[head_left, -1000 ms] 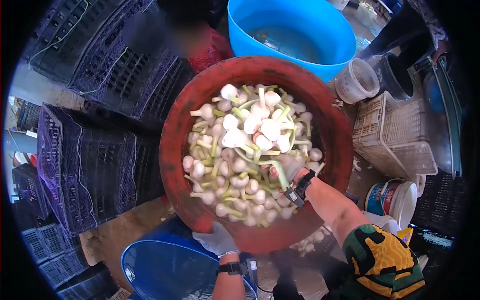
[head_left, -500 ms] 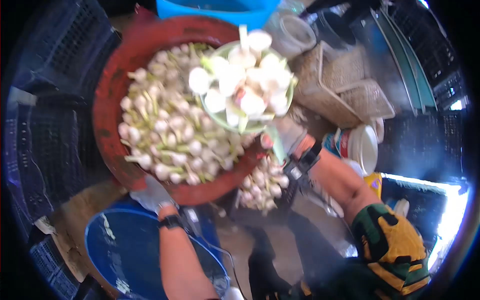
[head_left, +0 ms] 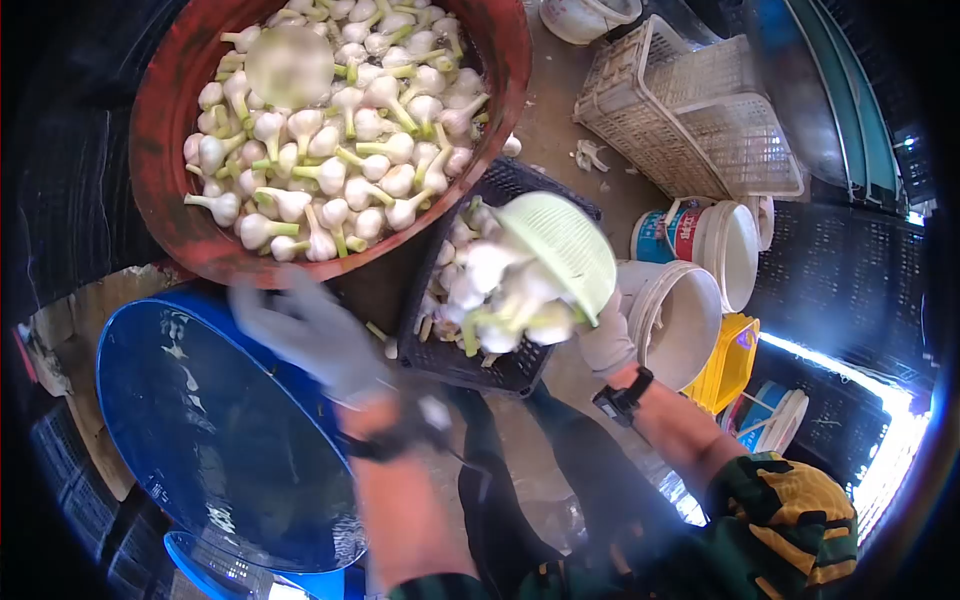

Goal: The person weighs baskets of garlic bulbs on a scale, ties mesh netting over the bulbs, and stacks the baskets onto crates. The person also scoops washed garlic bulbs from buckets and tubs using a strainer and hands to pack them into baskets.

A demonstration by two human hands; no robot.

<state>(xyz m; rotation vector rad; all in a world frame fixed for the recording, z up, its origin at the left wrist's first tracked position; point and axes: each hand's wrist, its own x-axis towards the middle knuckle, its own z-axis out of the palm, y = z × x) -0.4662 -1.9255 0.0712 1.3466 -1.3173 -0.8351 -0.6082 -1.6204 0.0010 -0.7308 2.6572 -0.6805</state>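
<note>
Right hand (head_left: pixel 608 342) tilts colander (head_left: pixel 563 245) of garlic (head_left: pixel 497 285)

You wear pale grey fabric gloves, the left glove (head_left: pixel 325 335) blurred and the right glove (head_left: pixel 607 343) paler. A black wrist strap (head_left: pixel 372 446) circles your left wrist; a black buckled wristband (head_left: pixel 630 390) carries a small box on your right. Your patterned sleeve (head_left: pixel 790 515) mixes dark green, black and mustard yellow, above dark trousers (head_left: pixel 497 520).
</note>
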